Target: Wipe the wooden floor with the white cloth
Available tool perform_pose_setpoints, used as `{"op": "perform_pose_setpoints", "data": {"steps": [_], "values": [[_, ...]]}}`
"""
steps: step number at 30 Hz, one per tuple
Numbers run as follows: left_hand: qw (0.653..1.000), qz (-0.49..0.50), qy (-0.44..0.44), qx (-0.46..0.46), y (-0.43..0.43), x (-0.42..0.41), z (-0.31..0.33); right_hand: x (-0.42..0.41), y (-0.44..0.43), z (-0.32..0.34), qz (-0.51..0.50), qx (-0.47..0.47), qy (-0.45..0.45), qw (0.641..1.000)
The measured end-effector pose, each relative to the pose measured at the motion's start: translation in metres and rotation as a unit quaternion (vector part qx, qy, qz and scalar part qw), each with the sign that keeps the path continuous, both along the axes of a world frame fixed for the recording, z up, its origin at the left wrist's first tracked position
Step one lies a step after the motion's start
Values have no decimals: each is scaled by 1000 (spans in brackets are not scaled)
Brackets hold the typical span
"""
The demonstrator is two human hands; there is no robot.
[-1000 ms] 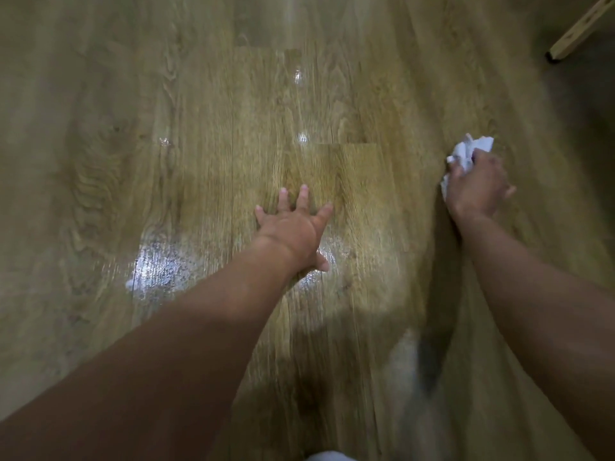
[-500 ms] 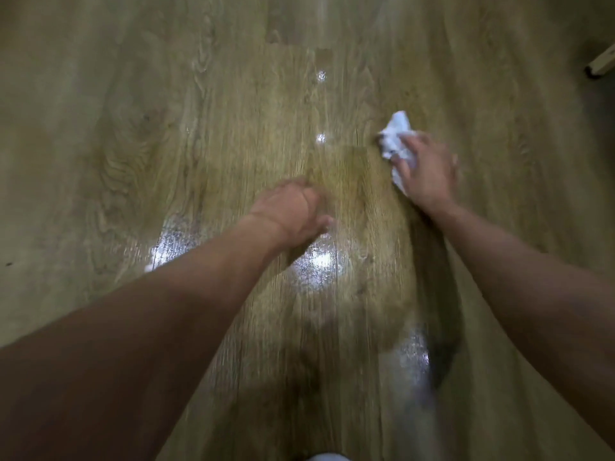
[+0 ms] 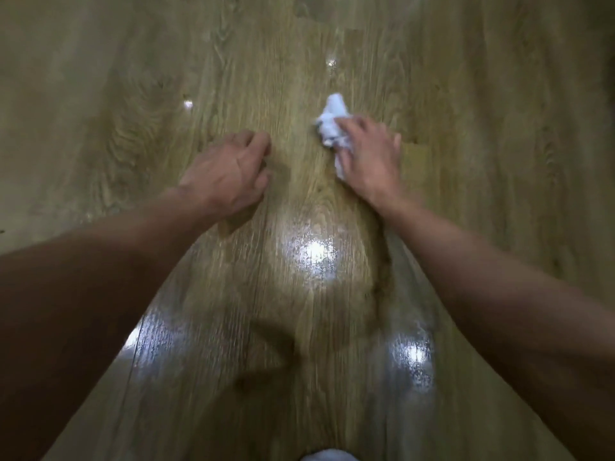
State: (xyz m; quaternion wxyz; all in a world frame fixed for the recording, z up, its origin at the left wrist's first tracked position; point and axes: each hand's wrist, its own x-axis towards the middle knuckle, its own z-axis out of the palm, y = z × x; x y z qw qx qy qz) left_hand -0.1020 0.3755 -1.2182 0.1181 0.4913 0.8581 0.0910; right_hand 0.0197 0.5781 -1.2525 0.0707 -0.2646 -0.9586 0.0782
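The wooden floor fills the view, with glossy light patches near me. A crumpled white cloth lies pressed on the planks a little right of centre. My right hand covers the cloth's near part, palm down, fingers gripping it. My left hand rests on the floor to the left of the cloth, about a hand's width away, fingers curled under and holding nothing.
Bright reflections shine on the planks between my forearms. A bit of white fabric shows at the bottom edge. Bare floor stretches on all sides.
My right hand has slid the cloth leftward across the floor, toward my left hand. The left hand's fingers went from spread flat to curled. The view has shifted, and the wooden leg at top right has left it.
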Motion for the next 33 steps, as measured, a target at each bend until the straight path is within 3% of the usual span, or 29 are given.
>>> {"op": "perform_pose_setpoints", "data": {"steps": [3, 5, 8, 11, 13, 15, 18, 20, 24, 26, 29, 33], "values": [[999, 13, 28, 17, -4, -13, -4, -41, 21, 4, -187, -37, 26, 981], [999, 25, 36, 20, -7, -22, -7, -63, -3, 0, -207, -34, 35, 977], [996, 69, 54, 23, -15, -28, -5, -69, -72, -12, -33, -8, 52, 998], [997, 73, 35, 20, -28, -31, -2, -53, -118, -13, 145, -6, 60, 988], [996, 72, 42, -12, -39, -40, -3, -58, -102, -13, 192, -13, 76, 978], [994, 82, 58, -46, -50, -51, -6, -73, -75, -13, 132, -26, 60, 989], [989, 102, 60, -86, -52, -55, -8, -100, -61, -10, -50, -53, 56, 996], [988, 99, 44, -113, -46, -56, -1, -107, -88, -10, -42, -51, 47, 997], [983, -7, -24, -182, -40, -79, 26, -95, -151, -15, 118, -49, 43, 991], [972, -41, -26, -230, -50, -90, 39, -94, -150, -13, 151, -42, 32, 987], [967, -60, -21, -246, -84, -104, 44, -109, -127, -7, 110, -26, 21, 993], [972, -18, -27, -233, -135, -123, 34, -141, -120, 0, -53, -28, 19, 998]]}}
